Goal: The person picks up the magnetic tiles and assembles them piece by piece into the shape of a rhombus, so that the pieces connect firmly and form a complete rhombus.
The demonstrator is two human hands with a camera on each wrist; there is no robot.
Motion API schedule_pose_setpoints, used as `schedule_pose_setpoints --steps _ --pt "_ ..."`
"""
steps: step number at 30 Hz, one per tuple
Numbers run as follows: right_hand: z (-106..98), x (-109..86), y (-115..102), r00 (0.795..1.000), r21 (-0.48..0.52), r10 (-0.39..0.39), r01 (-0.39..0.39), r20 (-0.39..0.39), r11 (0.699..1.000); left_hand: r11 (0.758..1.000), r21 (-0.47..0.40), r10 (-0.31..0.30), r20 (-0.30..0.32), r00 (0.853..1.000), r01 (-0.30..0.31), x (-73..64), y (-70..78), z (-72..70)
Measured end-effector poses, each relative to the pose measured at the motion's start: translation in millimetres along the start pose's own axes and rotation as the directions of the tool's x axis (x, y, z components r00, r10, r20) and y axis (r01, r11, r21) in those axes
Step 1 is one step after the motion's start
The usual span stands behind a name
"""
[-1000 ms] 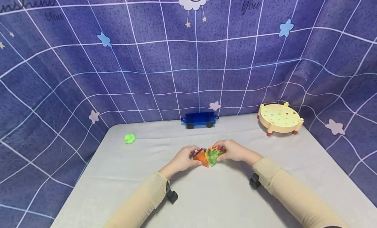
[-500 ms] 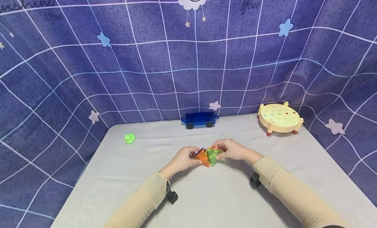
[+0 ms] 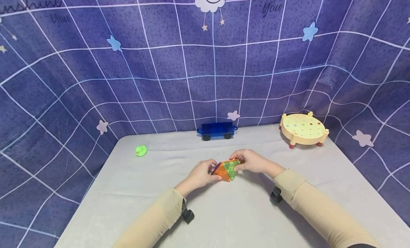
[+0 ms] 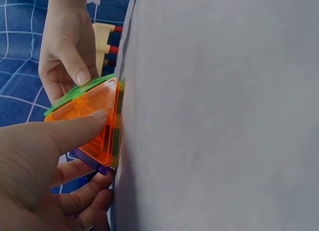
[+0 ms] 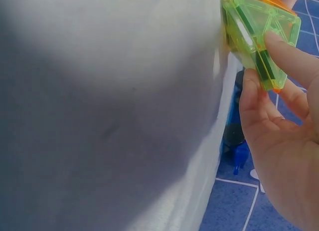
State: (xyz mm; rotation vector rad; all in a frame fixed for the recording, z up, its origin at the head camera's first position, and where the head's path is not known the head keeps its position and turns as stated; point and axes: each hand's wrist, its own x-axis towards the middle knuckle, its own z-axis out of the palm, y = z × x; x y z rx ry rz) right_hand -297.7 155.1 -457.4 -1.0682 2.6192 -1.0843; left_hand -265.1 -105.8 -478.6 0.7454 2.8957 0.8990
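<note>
Translucent triangular magnetic tiles are joined in a small peaked block at the middle of the table. My left hand [image 3: 200,174] holds its left side, thumb pressed on an orange tile [image 4: 102,97] and fingers behind by a purple tile [image 4: 88,158]. From the other side my right hand [image 3: 253,161] pinches a green tile [image 5: 253,15], its thumb on the green face and fingertips at the lower edge. In the head view the orange and green faces meet along a slanting edge. The block's back is mostly hidden by the fingers.
A dark blue wheeled toy car base [image 3: 217,129] stands at the table's back edge. A green toy duck [image 3: 141,150] sits at the left, and a cream oval toy stand with short legs [image 3: 303,128] at the back right. A patterned blue curtain [image 3: 166,70] surrounds the table [image 3: 205,219].
The green side has turned and come flush against the orange side, where a gap and yellow edge showed before. Both hands have shifted slightly, keeping their hold.
</note>
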Motion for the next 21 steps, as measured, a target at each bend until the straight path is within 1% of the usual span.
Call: schedule_pose_setpoints --steps 3,6,9,12,16,19,21 --pt "0 0.6 2 1.000 -0.008 -0.007 0.007 -0.005 1.000 1.000 0.011 -0.006 -0.001 1.000 0.006 1.0 0.7 0.7" --pt "0 0.8 2 1.000 -0.011 0.002 -0.003 -0.006 1.000 1.000 0.016 -0.009 0.000 1.000 0.009 1.9 -0.5 2.2" --pt "0 0.5 3 1.000 -0.010 0.003 -0.003 -0.006 1.000 1.000 0.007 -0.005 0.008 1.000 0.005 1.6 -0.9 2.3" --pt "0 0.1 4 1.000 -0.012 -0.007 0.007 -0.010 1.000 1.000 0.008 0.015 0.016 1.000 -0.015 1.2 -1.9 1.6" --pt "0 0.0 4 1.000 -0.015 -0.012 0.012 -0.012 1.000 0.997 0.048 0.058 0.030 0.998 -0.059 0.6 -6.4 0.0" --pt "0 -0.9 3 1.000 -0.006 -0.002 0.002 -0.011 1.000 0.994 0.071 0.082 0.056 0.995 -0.086 -0.8 -9.6 -4.1" --pt "-1 -1.7 3 1.000 0.005 0.003 -0.002 -0.011 1.000 0.992 0.070 0.096 0.079 0.992 -0.101 -2.0 -11.3 -8.4"
